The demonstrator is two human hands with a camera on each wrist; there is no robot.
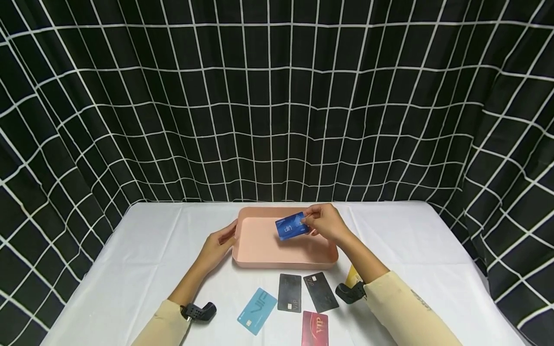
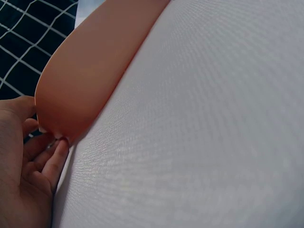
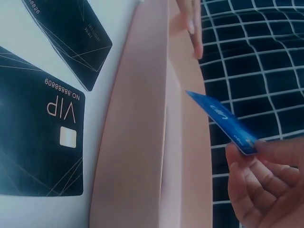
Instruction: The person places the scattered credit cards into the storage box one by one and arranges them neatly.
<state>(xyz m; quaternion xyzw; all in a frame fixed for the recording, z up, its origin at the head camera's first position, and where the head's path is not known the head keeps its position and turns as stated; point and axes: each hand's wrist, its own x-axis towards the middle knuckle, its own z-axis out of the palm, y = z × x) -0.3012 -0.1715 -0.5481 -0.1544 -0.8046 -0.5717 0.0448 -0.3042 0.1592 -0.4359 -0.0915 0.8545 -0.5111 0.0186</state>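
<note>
A blue VIP card (image 1: 290, 227) is pinched between the thumb and fingers of my right hand (image 1: 325, 222). It is tilted above the right half of a shallow pink tray (image 1: 259, 265). My left hand (image 1: 217, 247) holds the tray at its left side. In the left wrist view, bent fingers (image 2: 56, 161) meet the low part of the tray wall (image 2: 90, 61), with another digit at the rim. The right wrist view shows the blue card (image 3: 223, 118) nearly edge-on, its near end between thumb and fingertips.
In front of the tray lie two black cards (image 1: 289, 293) (image 1: 321, 292), a light blue card (image 1: 257, 311) and a red card (image 1: 315, 328). A yellow card (image 1: 352, 277) is partly hidden by the right forearm. White cloth (image 1: 164, 250) covers the table; a black gridded curtain (image 1: 277, 120) hangs behind.
</note>
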